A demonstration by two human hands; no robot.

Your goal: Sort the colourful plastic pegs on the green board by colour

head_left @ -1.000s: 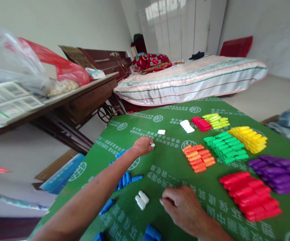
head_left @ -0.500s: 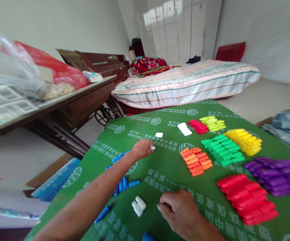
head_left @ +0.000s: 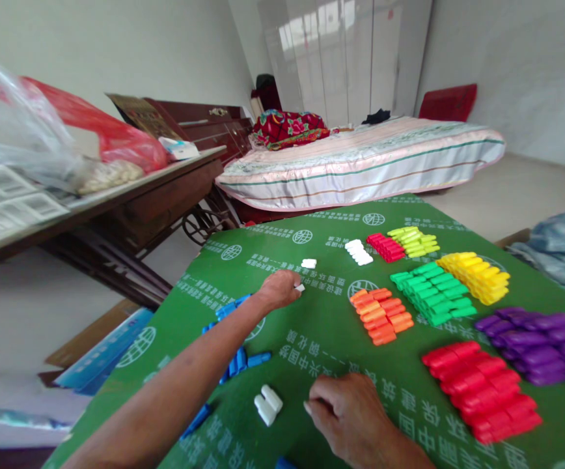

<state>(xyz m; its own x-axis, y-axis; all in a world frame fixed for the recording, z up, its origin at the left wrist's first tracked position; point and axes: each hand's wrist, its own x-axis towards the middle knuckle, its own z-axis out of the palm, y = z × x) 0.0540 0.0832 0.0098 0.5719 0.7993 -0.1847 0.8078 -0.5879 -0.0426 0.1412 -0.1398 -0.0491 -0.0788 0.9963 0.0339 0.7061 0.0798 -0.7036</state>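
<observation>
My left hand (head_left: 281, 290) reaches out over the green board, fingers closed on a small white plastic piece (head_left: 300, 287) that pokes out past the fingertips. Just beyond it lies another short white piece (head_left: 308, 264). Nearer to me, my right hand (head_left: 344, 413) rests on the board with its fingers curled in; what is inside them, if anything, is hidden. To its left lie white tube-like pieces (head_left: 268, 405) side by side. Loose blue pieces (head_left: 237, 361) lie around and partly behind my left forearm.
Grouped pieces lie to the right: white (head_left: 359, 252), dark pink (head_left: 385, 247), lime (head_left: 413, 241), yellow (head_left: 475, 275), green (head_left: 433, 293), orange (head_left: 381, 316), purple (head_left: 539, 342) and red (head_left: 480, 391). A bed (head_left: 360, 166) stands beyond the board (head_left: 312, 312), a cluttered table (head_left: 165, 179) at left.
The view has shifted very slightly. Both hands keep nearly the same place and pose, and the white piece stays in my left hand.
</observation>
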